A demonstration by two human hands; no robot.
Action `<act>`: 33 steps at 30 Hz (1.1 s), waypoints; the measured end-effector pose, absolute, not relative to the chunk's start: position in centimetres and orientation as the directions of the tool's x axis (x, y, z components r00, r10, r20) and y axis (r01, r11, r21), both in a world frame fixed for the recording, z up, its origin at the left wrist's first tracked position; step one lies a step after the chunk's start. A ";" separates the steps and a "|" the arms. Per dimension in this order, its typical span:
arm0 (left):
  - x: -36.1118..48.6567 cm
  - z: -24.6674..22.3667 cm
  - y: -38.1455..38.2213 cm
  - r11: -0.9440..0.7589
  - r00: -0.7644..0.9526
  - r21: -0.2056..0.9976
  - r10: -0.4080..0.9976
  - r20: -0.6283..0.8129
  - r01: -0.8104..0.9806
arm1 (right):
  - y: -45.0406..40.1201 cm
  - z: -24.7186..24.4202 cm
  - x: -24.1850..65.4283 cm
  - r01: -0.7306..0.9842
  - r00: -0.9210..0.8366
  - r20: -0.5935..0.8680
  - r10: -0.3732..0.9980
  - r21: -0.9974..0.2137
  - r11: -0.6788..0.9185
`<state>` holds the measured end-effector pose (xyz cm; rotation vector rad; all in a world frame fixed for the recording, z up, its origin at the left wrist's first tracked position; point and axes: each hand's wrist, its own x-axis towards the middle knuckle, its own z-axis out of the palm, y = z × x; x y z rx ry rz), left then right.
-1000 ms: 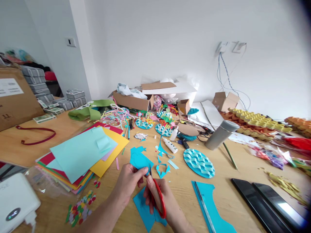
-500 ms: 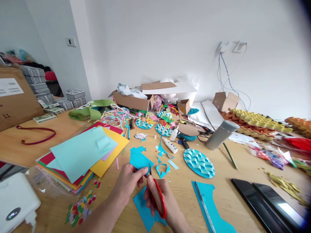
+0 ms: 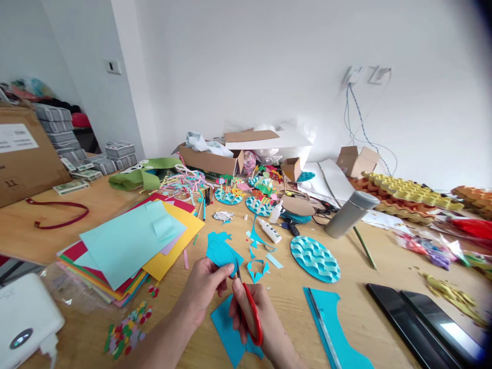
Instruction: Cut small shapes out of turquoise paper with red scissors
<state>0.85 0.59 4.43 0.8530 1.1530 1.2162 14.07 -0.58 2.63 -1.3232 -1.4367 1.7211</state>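
Note:
A piece of blue paper [image 3: 222, 249] with an irregular cut outline is pinched between the thumb and fingers of my left hand [image 3: 207, 279]. My right hand [image 3: 255, 312] is closed round red-handled scissors [image 3: 253, 318], whose blades point up at the paper's right edge. Beneath my right hand lies another blue sheet [image 3: 226, 333], partly covered. Small blue offcuts [image 3: 257, 269] are on the table just beyond my hands. A blue oval with pale wavy strips [image 3: 315, 259] lies to the right.
Coloured sheets [image 3: 130, 241] are stacked at left, near a white device [image 3: 28, 318]. Beyond the hands are glue bottles [image 3: 270, 230] and paper decorations. A grey flask [image 3: 350, 214], egg trays [image 3: 407, 192] and two dark phones [image 3: 407, 323] occupy the right side.
The scissors and my right hand have shifted very slightly, and the held blue paper has tilted a little. Both hands keep their hold.

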 end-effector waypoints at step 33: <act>1.0 4.9 0.4 0.191 -0.040 0.962 0.978 -0.203 -0.192 | -0.7 2.9 14.1 0.192 -0.367 -0.340 0.866 -0.939 -0.287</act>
